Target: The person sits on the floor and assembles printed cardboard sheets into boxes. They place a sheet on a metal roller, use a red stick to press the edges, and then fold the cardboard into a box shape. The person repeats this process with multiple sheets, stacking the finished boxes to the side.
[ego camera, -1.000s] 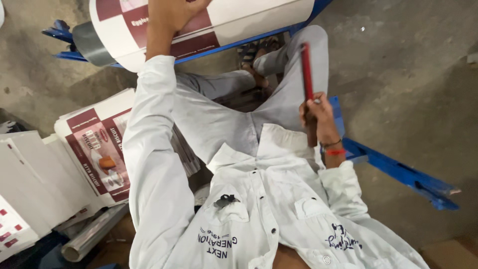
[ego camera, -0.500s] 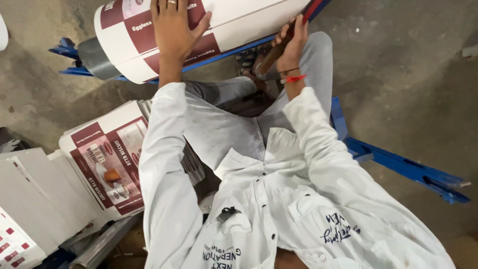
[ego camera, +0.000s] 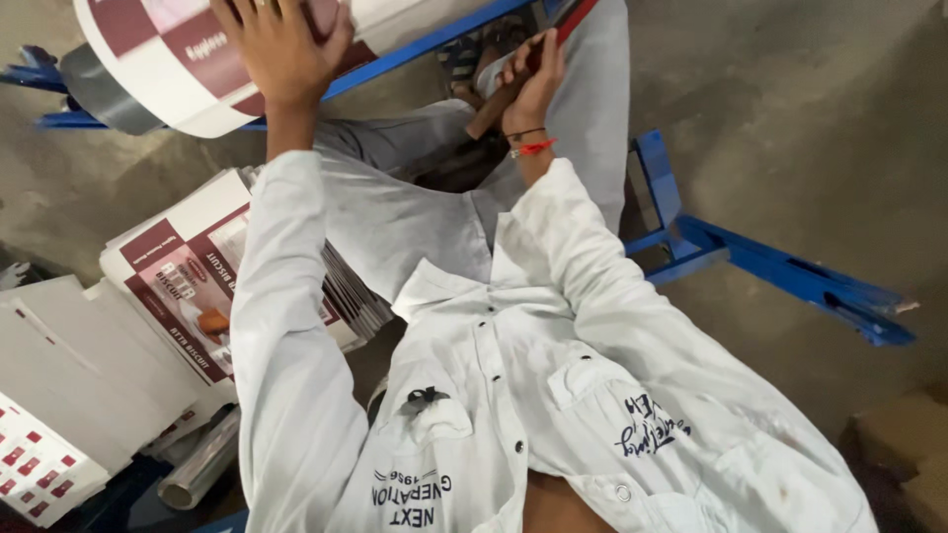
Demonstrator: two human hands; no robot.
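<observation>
Hands are both up at the far side of the scene. The left hand [ego camera: 281, 54] lies flat on a big roll [ego camera: 188, 59] of printed sheet, white with dark red squares. Its fingers are spread wide and press down on the curve, most likely to keep the roll from turning. The roll sits on a blue frame [ego camera: 425, 44] that carries it just above the floor [ego camera: 790, 128].

The right hand [ego camera: 528, 84] is just right of the roll. Its fingers are curled tight round a brown handle [ego camera: 489, 114]. A red blade-like part [ego camera: 573, 15] runs up from the hand and goes out of the picture at the top, beside the roll's right end. It looks like a cutting tool, but I cannot tell for sure. A red band [ego camera: 533, 148] goes round that wrist.

The person sits low, in a white shirt [ego camera: 513, 375] and grey trousers [ego camera: 395, 217], with knees up under the roll.

On the left, near the left arm, lies a stack [ego camera: 188, 281] of cut printed sheets, in easy reach. Nearer, at the left edge, are white boxes [ego camera: 69, 395] and a shiny tube [ego camera: 197, 474]. More blue bars [ego camera: 780, 276] lie on the floor to the right.
</observation>
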